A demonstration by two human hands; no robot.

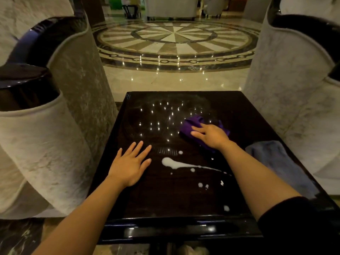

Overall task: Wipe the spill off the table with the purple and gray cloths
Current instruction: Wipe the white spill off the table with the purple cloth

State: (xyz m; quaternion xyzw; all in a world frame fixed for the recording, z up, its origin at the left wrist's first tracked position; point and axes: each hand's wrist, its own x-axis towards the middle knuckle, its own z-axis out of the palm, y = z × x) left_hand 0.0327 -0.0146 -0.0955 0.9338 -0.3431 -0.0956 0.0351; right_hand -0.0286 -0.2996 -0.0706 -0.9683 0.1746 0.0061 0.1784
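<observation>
Your right hand (211, 136) lies flat, fingers spread, pressing the purple cloth (191, 126) onto the far right part of the dark table (184, 196). Your left hand (130, 166) rests open and empty on the table's left side, palm down. The white spill (173, 163) sits between your arms, a long streak with scattered drops nearer you, and it looks untouched. The gray cloth (276, 161) lies unused along the right edge. Faint smears on the far half may be wiped patches, though glare makes that uncertain. Most wiping remains.
</observation>
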